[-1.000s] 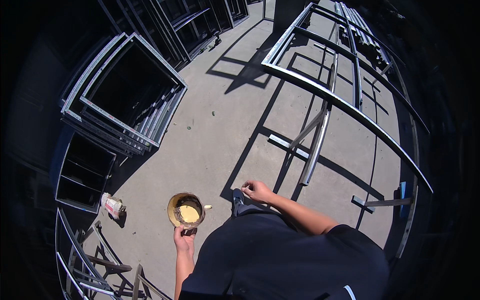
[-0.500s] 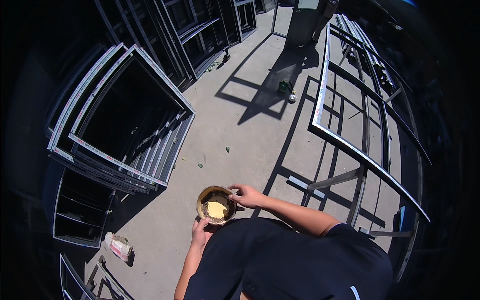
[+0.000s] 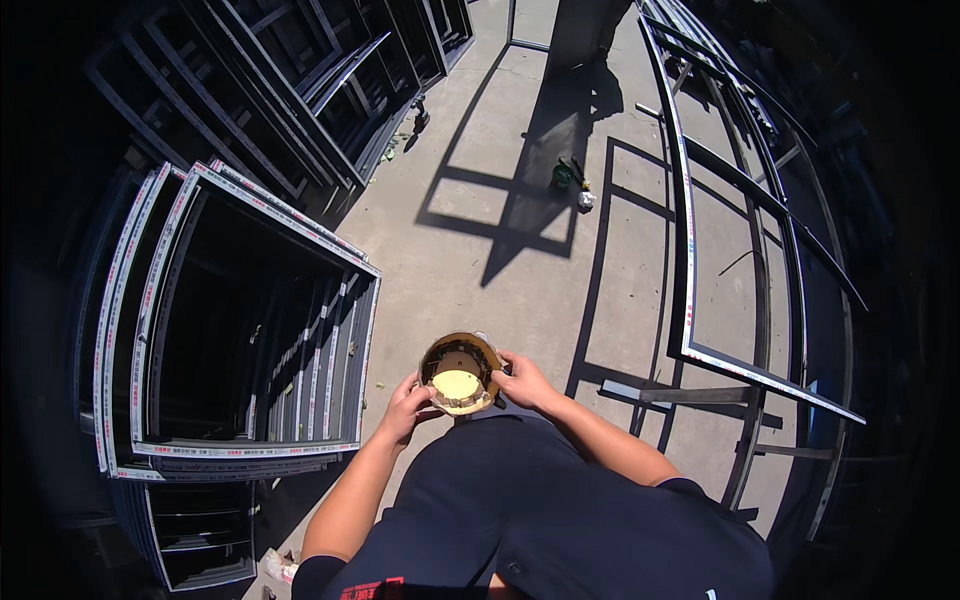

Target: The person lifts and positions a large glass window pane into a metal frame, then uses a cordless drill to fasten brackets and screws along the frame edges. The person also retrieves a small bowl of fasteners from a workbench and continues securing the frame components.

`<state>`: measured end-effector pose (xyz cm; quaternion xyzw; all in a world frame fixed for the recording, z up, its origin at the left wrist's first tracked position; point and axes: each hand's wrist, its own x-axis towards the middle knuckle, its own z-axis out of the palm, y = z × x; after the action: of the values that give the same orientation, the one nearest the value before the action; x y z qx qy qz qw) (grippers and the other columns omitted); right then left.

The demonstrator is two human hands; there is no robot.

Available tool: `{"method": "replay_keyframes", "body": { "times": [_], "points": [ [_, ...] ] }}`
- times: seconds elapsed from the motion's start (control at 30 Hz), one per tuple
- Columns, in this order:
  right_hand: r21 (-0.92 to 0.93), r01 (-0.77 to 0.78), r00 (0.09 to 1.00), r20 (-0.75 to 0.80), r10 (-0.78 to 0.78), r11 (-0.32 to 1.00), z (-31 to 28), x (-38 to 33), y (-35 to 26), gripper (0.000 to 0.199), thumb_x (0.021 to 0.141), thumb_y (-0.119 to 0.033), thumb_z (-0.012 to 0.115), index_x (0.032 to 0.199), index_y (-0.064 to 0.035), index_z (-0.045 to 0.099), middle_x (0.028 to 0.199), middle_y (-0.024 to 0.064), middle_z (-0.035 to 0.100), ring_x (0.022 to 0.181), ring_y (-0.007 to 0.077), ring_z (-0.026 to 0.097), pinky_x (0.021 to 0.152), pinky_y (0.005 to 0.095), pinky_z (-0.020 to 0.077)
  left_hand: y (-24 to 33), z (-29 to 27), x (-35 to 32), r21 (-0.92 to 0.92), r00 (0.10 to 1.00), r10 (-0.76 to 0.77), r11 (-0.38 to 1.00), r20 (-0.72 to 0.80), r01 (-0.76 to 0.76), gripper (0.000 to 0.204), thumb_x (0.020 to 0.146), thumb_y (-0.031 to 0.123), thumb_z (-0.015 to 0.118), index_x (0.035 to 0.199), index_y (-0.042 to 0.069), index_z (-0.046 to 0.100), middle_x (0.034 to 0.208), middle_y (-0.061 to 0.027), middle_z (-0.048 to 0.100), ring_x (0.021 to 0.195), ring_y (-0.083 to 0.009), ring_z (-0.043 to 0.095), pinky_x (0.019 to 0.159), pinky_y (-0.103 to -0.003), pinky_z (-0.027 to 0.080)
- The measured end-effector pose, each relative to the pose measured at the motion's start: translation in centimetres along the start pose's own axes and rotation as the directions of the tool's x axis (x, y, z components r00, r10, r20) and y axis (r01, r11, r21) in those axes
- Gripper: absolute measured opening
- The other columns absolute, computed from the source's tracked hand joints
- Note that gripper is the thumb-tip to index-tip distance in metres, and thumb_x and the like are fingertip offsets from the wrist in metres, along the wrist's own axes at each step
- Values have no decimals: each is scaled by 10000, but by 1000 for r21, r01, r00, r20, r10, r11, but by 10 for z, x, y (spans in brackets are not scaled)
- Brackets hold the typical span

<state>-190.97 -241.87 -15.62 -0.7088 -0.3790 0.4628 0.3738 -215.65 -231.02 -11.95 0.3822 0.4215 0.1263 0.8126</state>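
Note:
Held in front of my body is a round, hollow, bowl-shaped thing (image 3: 457, 386), its open side toward me. The inside is yellowish and lit by the sun, with a dark, ragged-looking band round it; I cannot tell exactly what kind of thing it is. My left hand (image 3: 403, 407) grips its rim at the lower left, fingers closed. At the right side my right hand (image 3: 525, 382) is closed on the rim, thumb toward the inside. The fingers under and behind it are hidden.
Stacked dark window frames (image 3: 250, 448) with pale printed edging stand close on my left. On the right a long frame (image 3: 688, 270) rests on metal supports (image 3: 700, 395). A small green-and-white item (image 3: 586, 201) lies on the concrete floor ahead; a person's shadow falls beyond it.
Both hands have shifted a little right and farther up in view, tilting the bowl-shaped thing so more of its inside shows. My view has turned, and the frame stack looks nearer.

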Motion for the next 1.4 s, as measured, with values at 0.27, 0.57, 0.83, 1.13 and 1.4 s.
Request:
{"method": "replay_keyframes", "body": {
  "times": [0.27, 0.57, 0.83, 1.13, 1.4],
  "points": [
    [17, 58, 998, 31, -59, 998, -66, 218, -72, 572, 838, -193, 598, 1367, 27, 590, 750, 162, 691, 620, 196, 618, 634, 368, 518, 124, -8, 158, -205, 992, 25, 977, -122, -50, 493, 958, 177, 619, 1401, -7, 501, 1250, -133, 645, 1152, -201, 623, 992, -335, 498],
    [15, 95, 995, 30, -96, 995, -125, 429, -124, 571, 878, -205, 634, 1391, 38, 569, 808, 153, 706, 701, 172, 653, 683, 358, 531, 250, -39, 343, 99, 966, 203, 977, -162, -189, 570, 925, 179, 684, 1432, -7, 502, 1282, -121, 642, 1182, -178, 592, 1056, -312, 443],
    [212, -205, 963, -132, 236, 956, -228, 591, -179, 304, 987, -304, 683, 1005, -1, 667, 698, -22, 579, 636, 66, 501, 581, 252, 401, 389, -92, 590, 138, 986, 141, 982, -91, -127, 469, 906, 140, 633, 1344, -8, 557, 1107, -97, 681, 970, -154, 661, 847, -297, 548],
    [283, -337, 823, -375, 427, 898, -336, 742, -72, 205, 1003, -220, 603, 1007, -28, 674, 709, 55, 638, 509, 95, 512, 454, 246, 374, 576, -156, 757, -49, 941, 33, 997, -337, -53, 392, 921, 204, 596, 1287, 68, 551, 1120, -91, 662, 886, -178, 681, 771, -355, 606],
    [-175, -333, 920, -276, 278, 927, -419, 944, -20, 290, 993, -234, 625, 1033, 40, 709, 774, 77, 699, 644, 150, 651, 625, 319, 531, 671, -223, 874, -269, 752, -105, 958, -651, -98, 431, 900, 294, 556, 1218, 9, 499, 1110, -158, 660, 923, -267, 703, 786, -407, 620]
  ]
}}
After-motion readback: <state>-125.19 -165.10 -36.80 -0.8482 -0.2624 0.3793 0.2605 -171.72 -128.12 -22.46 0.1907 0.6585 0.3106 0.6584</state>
